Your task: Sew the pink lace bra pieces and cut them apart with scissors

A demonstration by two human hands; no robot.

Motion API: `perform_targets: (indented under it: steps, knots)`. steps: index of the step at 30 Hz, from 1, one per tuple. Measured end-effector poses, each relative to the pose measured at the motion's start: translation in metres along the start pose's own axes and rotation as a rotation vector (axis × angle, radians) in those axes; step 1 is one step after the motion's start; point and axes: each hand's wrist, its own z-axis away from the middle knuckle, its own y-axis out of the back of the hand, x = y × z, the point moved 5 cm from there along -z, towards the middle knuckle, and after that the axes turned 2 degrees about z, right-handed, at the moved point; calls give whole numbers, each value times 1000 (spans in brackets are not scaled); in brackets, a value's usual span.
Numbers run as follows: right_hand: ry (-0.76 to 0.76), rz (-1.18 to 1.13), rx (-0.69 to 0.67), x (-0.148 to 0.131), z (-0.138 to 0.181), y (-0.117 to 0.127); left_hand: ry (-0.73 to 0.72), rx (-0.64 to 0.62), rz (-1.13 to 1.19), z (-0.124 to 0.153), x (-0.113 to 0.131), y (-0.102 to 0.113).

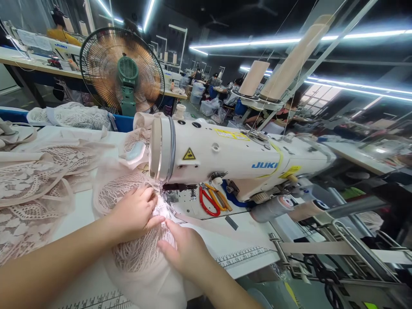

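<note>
A beige lace garment piece [141, 253] with a sheer mesh border lies under the head of a white JUKI sewing machine [206, 150]. My left hand [137, 210] presses on the lace just left of the needle area, its fingers bent and closed on the cloth. Close to its thumb, my right hand [185, 246] pinches the near edge of the lace between thumb and forefinger. A beige elastic band [209, 225] runs from the right across the table to the presser foot [164, 195]. The needle tip is too small to make out.
Red-handled scissors [208, 201] and orange-handled scissors [220, 198] lie behind the presser foot, under the machine arm. More lace pieces [38, 180] are heaped at the left. A large fan [124, 73] stands beyond the table. Thread cones [254, 78] rise behind the machine.
</note>
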Motion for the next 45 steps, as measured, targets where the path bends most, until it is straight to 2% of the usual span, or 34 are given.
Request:
perform_targets:
  steps: [10,14,19,31,45]
  knots:
    - [-9,-23,0,-1,-12,6,37,-41,18,-5,-1,0]
    - [3,-24,-9,-2,-12,7,4,-10,24,-3,1,1]
    - [14,-31,-2,-1,-12,4,-57,-31,69,2,6,-4]
    - [51,-73,29,-2,-16,5,-97,147,33,4,19,-6]
    - [72,-72,61,-6,-21,8,-79,151,97,1,7,-11]
